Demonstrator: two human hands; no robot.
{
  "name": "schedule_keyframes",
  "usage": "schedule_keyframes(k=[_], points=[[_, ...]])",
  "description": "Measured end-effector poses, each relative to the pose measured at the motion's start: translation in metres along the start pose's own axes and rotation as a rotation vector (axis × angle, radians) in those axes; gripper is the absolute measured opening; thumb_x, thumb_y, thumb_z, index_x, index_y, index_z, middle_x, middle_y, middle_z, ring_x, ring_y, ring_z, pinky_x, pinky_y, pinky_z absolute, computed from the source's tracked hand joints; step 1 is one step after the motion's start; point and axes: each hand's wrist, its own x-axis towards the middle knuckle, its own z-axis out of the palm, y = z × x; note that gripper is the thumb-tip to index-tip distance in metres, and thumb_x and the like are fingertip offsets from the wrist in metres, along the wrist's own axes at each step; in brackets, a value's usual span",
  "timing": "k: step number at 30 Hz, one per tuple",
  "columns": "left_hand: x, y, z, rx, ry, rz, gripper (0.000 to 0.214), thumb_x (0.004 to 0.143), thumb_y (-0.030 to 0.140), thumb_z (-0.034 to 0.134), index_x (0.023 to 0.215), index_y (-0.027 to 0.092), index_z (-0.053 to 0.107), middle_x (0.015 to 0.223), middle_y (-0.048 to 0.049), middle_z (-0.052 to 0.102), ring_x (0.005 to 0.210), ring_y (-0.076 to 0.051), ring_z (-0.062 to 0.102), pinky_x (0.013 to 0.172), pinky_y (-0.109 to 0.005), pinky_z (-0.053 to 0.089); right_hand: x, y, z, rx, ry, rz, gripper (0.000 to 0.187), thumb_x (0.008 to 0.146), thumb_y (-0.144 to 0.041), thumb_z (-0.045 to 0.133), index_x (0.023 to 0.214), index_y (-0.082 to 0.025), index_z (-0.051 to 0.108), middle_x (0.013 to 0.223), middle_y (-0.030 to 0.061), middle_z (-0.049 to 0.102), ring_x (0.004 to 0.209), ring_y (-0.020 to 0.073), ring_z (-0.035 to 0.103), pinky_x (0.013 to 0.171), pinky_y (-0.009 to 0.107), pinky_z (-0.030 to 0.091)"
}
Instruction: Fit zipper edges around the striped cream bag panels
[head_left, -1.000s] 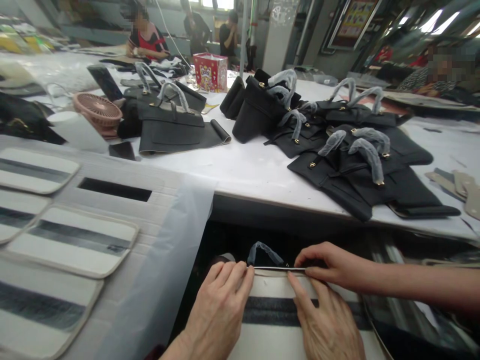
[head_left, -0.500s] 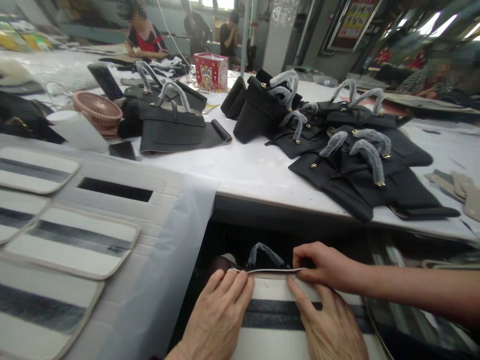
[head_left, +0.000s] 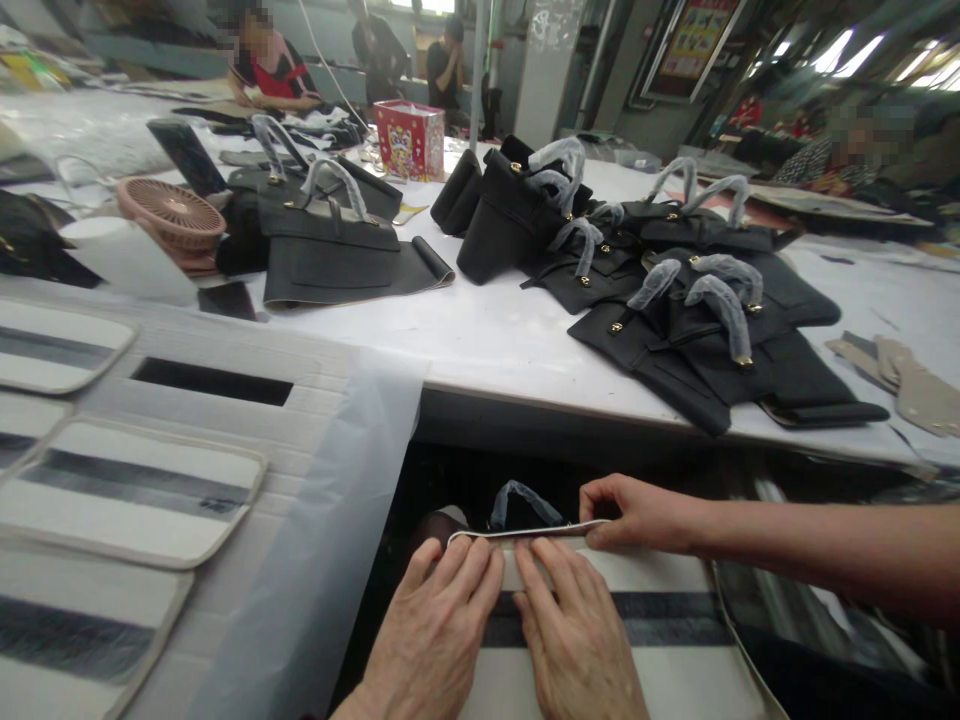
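Observation:
A cream panel (head_left: 660, 675) with a dark stripe lies in front of me, its far edge trimmed with thin white piping. My left hand (head_left: 439, 620) rests on its left part, fingers stretched to the far edge, thumb hidden. Beside it, my right hand (head_left: 577, 625) lies palm down across the stripe, fingers extended, fingertips just short of the piped edge. From the right, another person's hand (head_left: 626, 510) pinches that edge, which is lifted a little. Behind the edge a plastic-wrapped handle (head_left: 521, 500) arches up. What lies under the panel is hidden.
Similar cream panels (head_left: 131, 490) lie on the cardboard-covered surface (head_left: 300, 345) at left. Black handbags (head_left: 660, 370) with wrapped handles are heaped on the white table (head_left: 480, 345). A pink fan (head_left: 171, 215) and a red gift bag (head_left: 410, 140) stand farther back. Several people sit or stand beyond.
My right hand has moved left along the panel, closer to my left hand, and its fingers have come closer together. The other person's hand still pinches the edge. The view has shifted slightly.

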Motion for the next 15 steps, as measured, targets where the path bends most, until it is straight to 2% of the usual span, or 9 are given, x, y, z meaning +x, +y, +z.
schedule_keyframes(k=[2,5,12,15], points=[[-0.001,0.000,0.001,-0.012,0.008,-0.004,0.031,0.092,0.026,0.054,0.122,0.024,0.060,0.119,0.0016,0.068,0.115,-0.017,0.050,0.101,-0.038,0.026,0.003,-0.003,0.006,0.004,-0.005,0.003,0.042,0.091,-0.023,0.049,0.132,-0.031,0.055,0.121,0.0051,0.064,0.104,0.0322,0.064,0.084,0.050,0.059],[-0.001,0.001,0.001,-0.028,0.015,-0.026,0.032,0.089,0.020,0.055,0.120,0.024,0.062,0.119,0.0013,0.069,0.113,-0.018,0.052,0.100,-0.038,0.027,-0.001,0.002,-0.001,0.011,-0.008,0.012,0.043,0.091,-0.023,0.049,0.133,-0.033,0.054,0.117,0.0040,0.066,0.102,0.0323,0.065,0.086,0.053,0.059],[0.007,0.002,0.003,-0.055,0.013,-0.029,0.035,0.085,0.010,0.050,0.113,0.022,0.068,0.112,-0.0012,0.072,0.109,-0.020,0.057,0.097,-0.040,0.030,-0.039,0.035,-0.053,-0.038,0.214,0.195,0.044,0.091,-0.021,0.049,0.132,-0.038,0.053,0.115,0.0040,0.064,0.105,0.0345,0.064,0.085,0.055,0.060],[0.009,0.002,0.005,-0.046,0.007,-0.002,0.036,0.087,0.010,0.046,0.113,0.022,0.068,0.109,-0.0027,0.073,0.108,-0.021,0.058,0.096,-0.041,0.032,-0.030,0.053,-0.071,-0.032,0.241,0.258,0.044,0.092,-0.020,0.046,0.132,-0.039,0.053,0.114,0.0040,0.063,0.105,0.0336,0.063,0.086,0.055,0.059]])
